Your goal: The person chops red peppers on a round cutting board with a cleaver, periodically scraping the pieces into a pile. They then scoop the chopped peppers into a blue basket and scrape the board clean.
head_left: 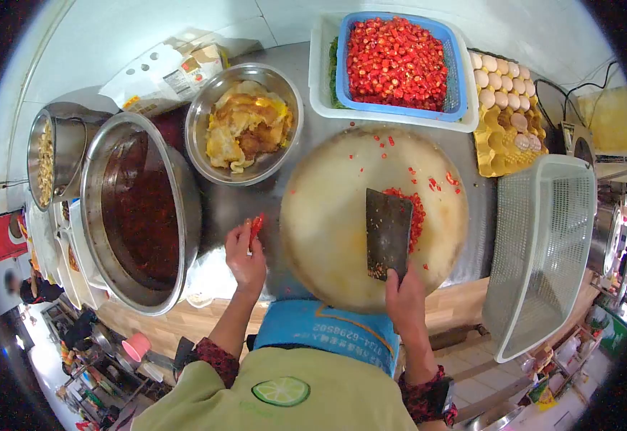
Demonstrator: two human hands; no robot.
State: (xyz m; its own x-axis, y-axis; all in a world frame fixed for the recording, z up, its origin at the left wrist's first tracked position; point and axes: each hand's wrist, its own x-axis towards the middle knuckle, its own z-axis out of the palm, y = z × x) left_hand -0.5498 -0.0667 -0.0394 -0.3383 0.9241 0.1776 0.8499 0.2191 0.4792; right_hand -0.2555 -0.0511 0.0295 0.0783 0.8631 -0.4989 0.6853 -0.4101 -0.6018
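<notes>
My left hand (246, 251) is closed on some red chili pieces (256, 226), held just left of a round chopping board (328, 215). In my right hand (404, 293) is the handle of a dark, wide cleaver (388, 233), its blade lying over the board. Chopped red chili (417, 223) sits in a heap along the blade's right side, partly hidden by it. More red bits are scattered toward the board's upper right. Behind the board, a blue basket (402, 111) full of cut red chili stands in a white tub (322, 72).
Left of the board are a steel bowl (295, 133) of yellow-brown food, a large basin (192, 208) of dark red sauce and a steel pot (65, 161). On the right are an egg tray (491, 154) and a white plastic basket (536, 251). A person (39, 289) is far left.
</notes>
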